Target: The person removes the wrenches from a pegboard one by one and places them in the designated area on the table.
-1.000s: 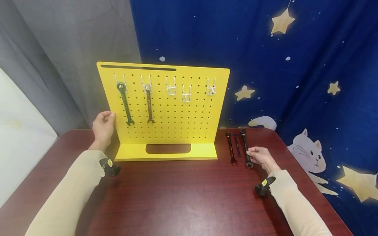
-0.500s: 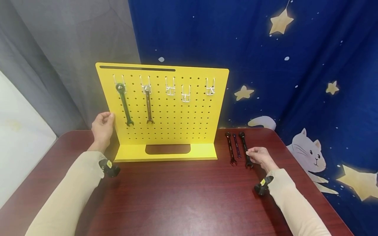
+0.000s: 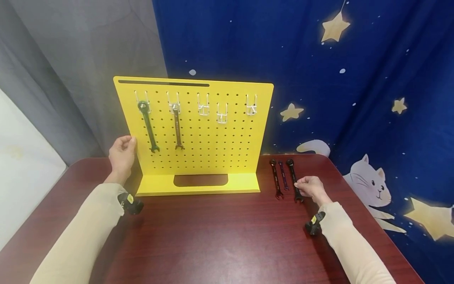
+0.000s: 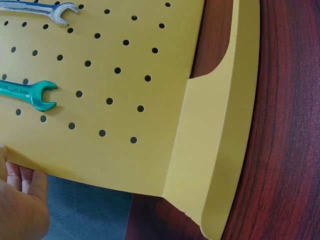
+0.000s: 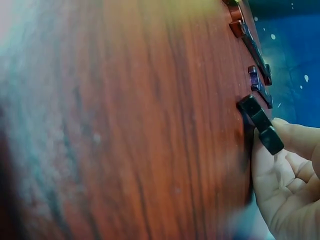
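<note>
Right grip (image 3: 310, 187) still pinches the black wrench (image 3: 293, 173).

This seems a curtained corner indoors; whether home or studio, I cannot tell. Behind the reddish-brown wood-grain table (image 3: 216, 236) hang a grey cloth curtain (image 3: 99, 51) and a dark blue cloth curtain (image 3: 244, 43) printed with yellow stars (image 3: 335, 28) and a grey cat (image 3: 369, 187). The yellow perforated board (image 3: 203, 157) suits a workshop.

head view faces forward, down; wrist views, closer, share its table (image 3: 220, 236)
</note>
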### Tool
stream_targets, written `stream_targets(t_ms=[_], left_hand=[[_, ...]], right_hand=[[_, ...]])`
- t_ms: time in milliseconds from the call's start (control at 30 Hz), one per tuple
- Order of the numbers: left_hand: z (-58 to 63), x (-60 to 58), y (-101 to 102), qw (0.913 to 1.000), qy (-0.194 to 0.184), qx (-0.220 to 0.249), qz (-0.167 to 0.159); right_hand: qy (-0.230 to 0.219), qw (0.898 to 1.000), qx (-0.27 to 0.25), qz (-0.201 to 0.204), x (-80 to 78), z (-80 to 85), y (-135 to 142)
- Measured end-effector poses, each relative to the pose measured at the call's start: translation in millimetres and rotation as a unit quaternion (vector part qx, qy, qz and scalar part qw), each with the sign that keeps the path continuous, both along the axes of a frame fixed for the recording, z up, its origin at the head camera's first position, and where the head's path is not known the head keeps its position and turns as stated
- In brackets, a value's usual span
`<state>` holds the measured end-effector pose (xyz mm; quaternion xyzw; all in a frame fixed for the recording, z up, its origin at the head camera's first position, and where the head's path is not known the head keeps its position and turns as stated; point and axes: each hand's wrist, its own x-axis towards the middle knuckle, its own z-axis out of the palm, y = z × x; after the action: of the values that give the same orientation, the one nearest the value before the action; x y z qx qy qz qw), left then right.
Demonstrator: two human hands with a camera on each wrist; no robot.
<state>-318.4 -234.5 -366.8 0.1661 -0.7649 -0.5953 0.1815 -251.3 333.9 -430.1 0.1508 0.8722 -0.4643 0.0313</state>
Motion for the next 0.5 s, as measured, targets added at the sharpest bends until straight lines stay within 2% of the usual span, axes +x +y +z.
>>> stream_targets(t_ms=[500], left_hand=[[0.7,2.1,0.7,1.0000,0.001,0.002,0.003]], right_hand=[[0.007,0.999,0.044,-0.003,-0.1,2.6,-4.1]])
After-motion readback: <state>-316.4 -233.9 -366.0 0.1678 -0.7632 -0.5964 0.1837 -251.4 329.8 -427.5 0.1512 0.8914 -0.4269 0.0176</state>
